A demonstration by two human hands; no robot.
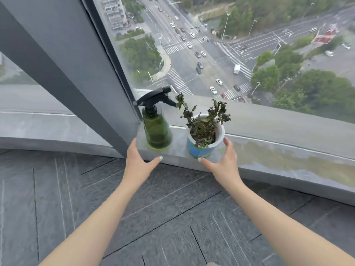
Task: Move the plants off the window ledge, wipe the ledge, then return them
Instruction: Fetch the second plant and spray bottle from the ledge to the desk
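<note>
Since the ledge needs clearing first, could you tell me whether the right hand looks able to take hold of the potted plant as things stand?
Probably yes. The right hand is open, spread around the potted plant, with nothing between them. The spray bottle stands clear to the left.

A green translucent spray bottle [157,129] with a black trigger head [153,97] stands upright hard against the foot of a broad grey window frame post [63,60]. The floor [172,217] is dark grey tile with thin seams. Through the glass [221,45], far below, lie a wide road junction with zebra crossings, cars and clumps of green trees.
</note>
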